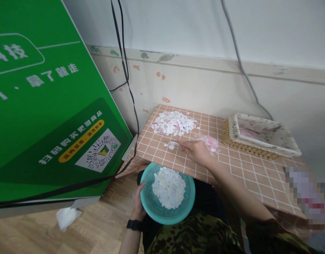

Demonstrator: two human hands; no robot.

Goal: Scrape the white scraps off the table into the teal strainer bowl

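Head view: round teal perforated plastic basket sat over the person's lap, just off the table's near edge. Inside, a mound of small white paper scraps, bare teal wall around it. Left hand grasped the basket's left rim, thumb on top. Basket mouth faced up, its outline about equally wide all ways.

Right hand was over the brown, white-gridded tablecloth, fingers pointing left to a few loose white scraps; could not tell whether they pinched any. Larger heap of white and pinkish scraps lay beyond, long axis left to right.

Rectangular cloth-lined wicker basket stood farther right, something pink inside, long axis slanting nearer rightward.
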